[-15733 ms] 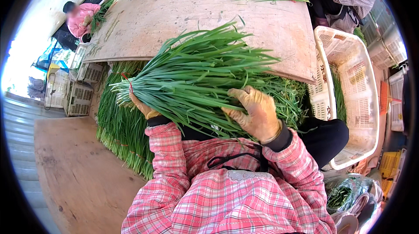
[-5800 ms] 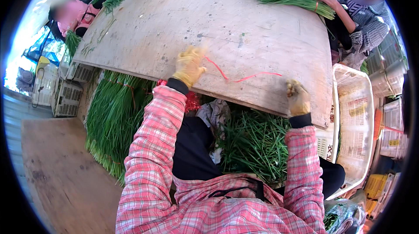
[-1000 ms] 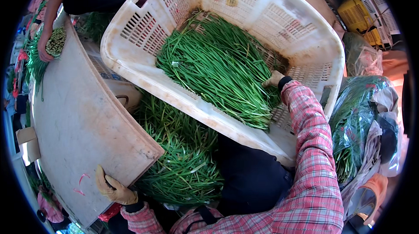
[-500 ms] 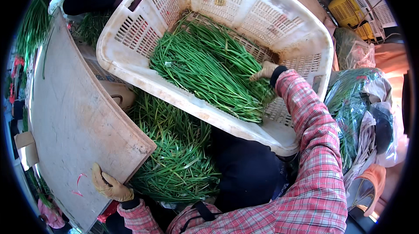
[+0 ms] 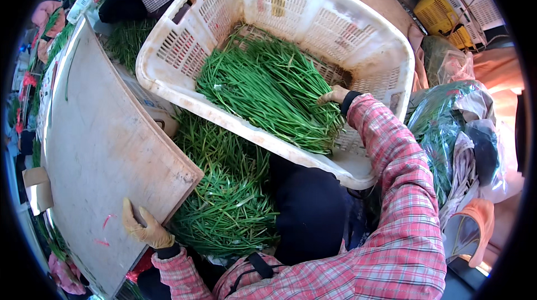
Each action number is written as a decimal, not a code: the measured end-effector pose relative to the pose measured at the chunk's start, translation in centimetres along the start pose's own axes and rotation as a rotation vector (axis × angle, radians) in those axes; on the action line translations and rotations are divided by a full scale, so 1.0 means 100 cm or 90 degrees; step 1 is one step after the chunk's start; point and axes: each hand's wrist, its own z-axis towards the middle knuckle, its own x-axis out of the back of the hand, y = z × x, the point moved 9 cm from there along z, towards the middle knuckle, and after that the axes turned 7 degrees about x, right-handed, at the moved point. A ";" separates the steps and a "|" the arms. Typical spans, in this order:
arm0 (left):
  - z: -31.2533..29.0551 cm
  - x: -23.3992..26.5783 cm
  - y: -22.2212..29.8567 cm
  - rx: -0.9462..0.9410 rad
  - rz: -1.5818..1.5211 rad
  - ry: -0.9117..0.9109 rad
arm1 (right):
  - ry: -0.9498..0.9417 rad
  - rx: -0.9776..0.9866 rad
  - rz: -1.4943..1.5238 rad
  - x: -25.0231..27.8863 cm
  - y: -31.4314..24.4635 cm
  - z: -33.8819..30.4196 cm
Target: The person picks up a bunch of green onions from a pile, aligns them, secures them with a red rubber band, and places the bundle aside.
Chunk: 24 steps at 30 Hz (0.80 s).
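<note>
Fingers (image 5: 330, 97) of right hand (image 5: 335, 96) on chives (image 5: 268, 90), inside white crate (image 5: 358, 43)

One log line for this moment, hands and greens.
left hand on board edge | right hand in basket on green stalks

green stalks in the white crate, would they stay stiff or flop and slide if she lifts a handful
The green stalks look long, thin and loose, not tied, so a handful would probably droop at both ends. Some would likely slip out and scatter. They seem light; the right hand rests on the pile without visibly flattening it.
</note>
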 end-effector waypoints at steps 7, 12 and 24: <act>0.007 -0.082 0.201 0.199 -0.719 -0.549 | 0.033 0.004 0.147 -0.001 -0.119 -0.086; -0.073 -0.219 0.270 0.615 -0.443 -0.896 | 0.006 0.040 0.088 -0.048 -0.170 -0.089; -0.144 -0.299 0.273 0.851 -0.669 -1.035 | 0.200 0.061 0.231 0.000 -0.083 -0.077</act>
